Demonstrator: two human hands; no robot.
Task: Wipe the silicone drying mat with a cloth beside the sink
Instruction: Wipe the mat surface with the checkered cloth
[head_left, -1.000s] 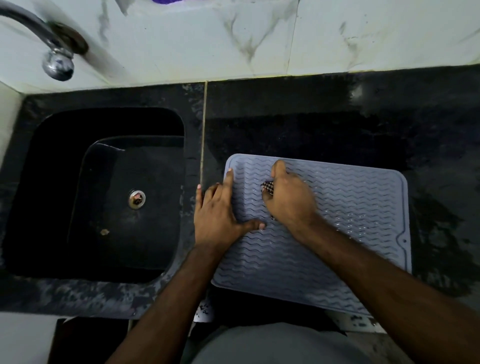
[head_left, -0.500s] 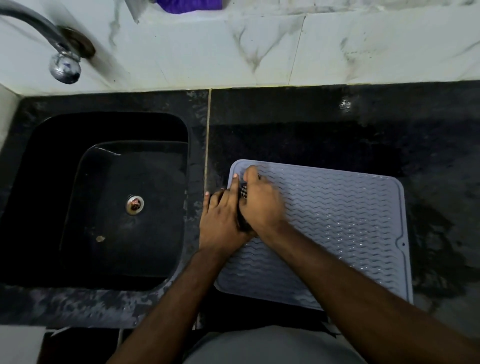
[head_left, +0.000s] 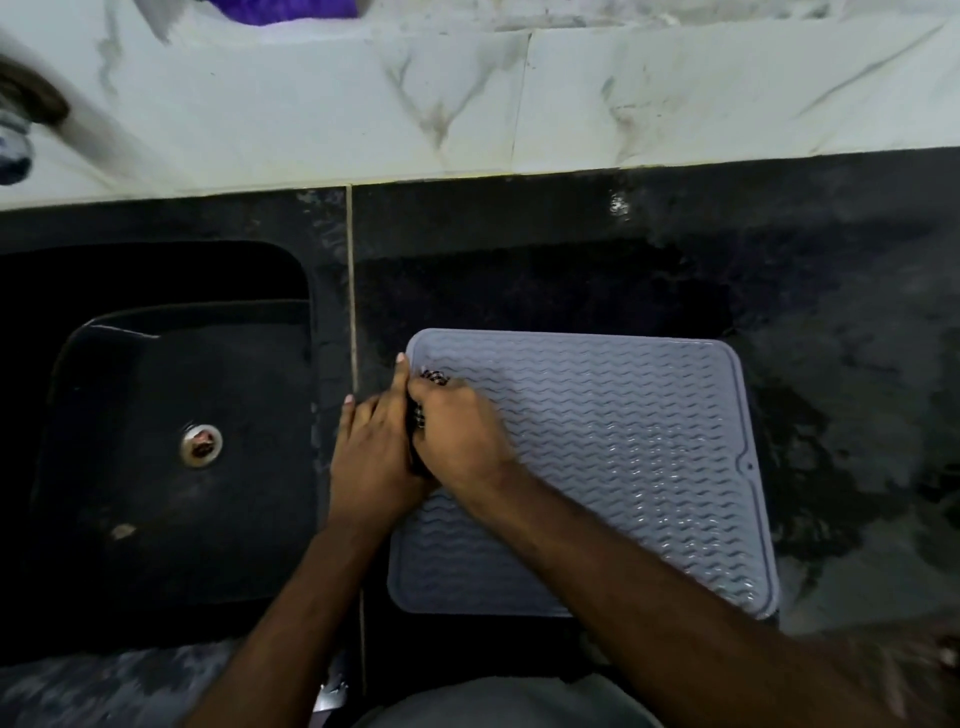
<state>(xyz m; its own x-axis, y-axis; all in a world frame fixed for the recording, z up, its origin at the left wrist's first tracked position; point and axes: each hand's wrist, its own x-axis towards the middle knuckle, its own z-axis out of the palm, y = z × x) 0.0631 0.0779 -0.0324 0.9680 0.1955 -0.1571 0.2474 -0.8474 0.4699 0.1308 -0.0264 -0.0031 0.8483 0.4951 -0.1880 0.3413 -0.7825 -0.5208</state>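
Observation:
A grey silicone drying mat (head_left: 613, 447) with a wavy ribbed surface lies on the dark counter just right of the sink. My right hand (head_left: 460, 436) grips a small dark checked cloth (head_left: 435, 378) and presses it on the mat's far left corner; only a bit of the cloth shows past my fingers. My left hand (head_left: 371, 457) lies flat with straight fingers along the mat's left edge, pressing it down, right against my right hand.
A black sink (head_left: 156, 415) with a metal drain (head_left: 201, 446) sits to the left. A tap (head_left: 15, 140) juts in at the upper left. The wet dark counter (head_left: 831, 364) stretches right of the mat. A white marble wall (head_left: 519, 93) stands behind, with something purple (head_left: 291, 10) on top.
My right hand slid the cloth leftward from the mat's upper middle to its far left corner, ending up against my left hand. My left hand stayed on the mat's left edge.

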